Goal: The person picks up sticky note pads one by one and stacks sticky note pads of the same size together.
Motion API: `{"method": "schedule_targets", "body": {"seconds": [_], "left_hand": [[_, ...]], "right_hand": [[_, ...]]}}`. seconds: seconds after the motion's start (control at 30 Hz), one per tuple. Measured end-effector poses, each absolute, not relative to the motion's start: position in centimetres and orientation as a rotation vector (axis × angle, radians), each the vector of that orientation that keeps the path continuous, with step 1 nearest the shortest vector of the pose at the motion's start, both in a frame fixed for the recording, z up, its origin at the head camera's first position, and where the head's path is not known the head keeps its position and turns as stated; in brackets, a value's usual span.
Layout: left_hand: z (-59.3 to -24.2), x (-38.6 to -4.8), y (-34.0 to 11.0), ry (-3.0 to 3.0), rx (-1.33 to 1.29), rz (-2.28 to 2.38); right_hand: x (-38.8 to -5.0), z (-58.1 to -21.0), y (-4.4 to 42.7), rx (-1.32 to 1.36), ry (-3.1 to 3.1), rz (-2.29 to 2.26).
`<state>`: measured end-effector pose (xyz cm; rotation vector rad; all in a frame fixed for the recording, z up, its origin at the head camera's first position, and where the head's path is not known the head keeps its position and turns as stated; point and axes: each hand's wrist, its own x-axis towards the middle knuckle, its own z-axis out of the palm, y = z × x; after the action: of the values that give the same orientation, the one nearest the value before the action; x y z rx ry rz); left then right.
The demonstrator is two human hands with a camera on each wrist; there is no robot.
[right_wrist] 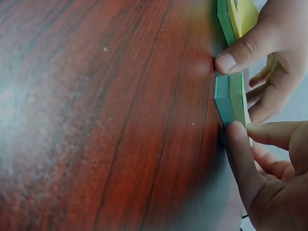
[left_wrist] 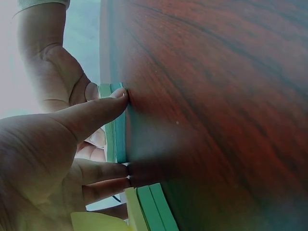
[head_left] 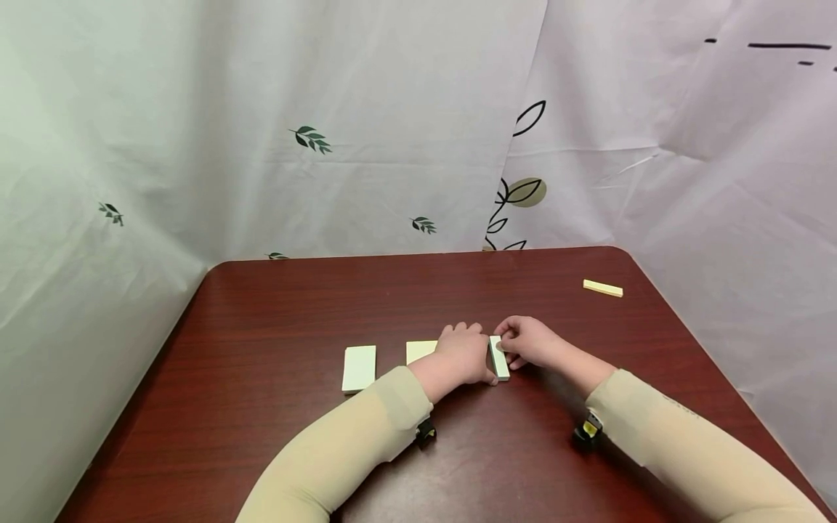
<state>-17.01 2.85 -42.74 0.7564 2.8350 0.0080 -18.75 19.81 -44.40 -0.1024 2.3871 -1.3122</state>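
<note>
A narrow stack of sticky notes [head_left: 499,359], pale green over blue-green at its side, lies on the table between both hands. My left hand [head_left: 463,354] is along its left side, with the thumb [left_wrist: 103,108] at the near end and the fingers extended. From the right, my right hand [head_left: 531,341] pinches the stack, its thumb [right_wrist: 238,144] against the near right corner and a finger at the upper edge. Under the left hand, a wider stack of yellow-topped sticky notes [head_left: 420,350] is partly hidden; its green lower layers [left_wrist: 153,207] show in the left wrist view.
Farther left lies a pale rectangular stack of sticky notes [head_left: 359,367]. A thin yellow strip of notes [head_left: 603,288] sits at the back right of the dark red wooden table [head_left: 261,312]. White patterned curtains [head_left: 392,131] hang behind and beside the table.
</note>
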Motion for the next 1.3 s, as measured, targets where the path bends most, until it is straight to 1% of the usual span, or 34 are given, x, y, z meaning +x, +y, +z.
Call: {"method": "schedule_targets", "body": {"seconds": [0.37, 1.3], "left_hand": [[-42.83, -16.95, 2.91, 2.834, 0.764, -0.053], [-42.82, -16.73, 2.65, 2.847, 0.751, 0.057]], "right_hand": [[-18.4, -44.09, 19.57, -0.107, 2.423, -1.314], [-18.32, -43.73, 20.09, -0.116, 2.438, -1.307]]}}
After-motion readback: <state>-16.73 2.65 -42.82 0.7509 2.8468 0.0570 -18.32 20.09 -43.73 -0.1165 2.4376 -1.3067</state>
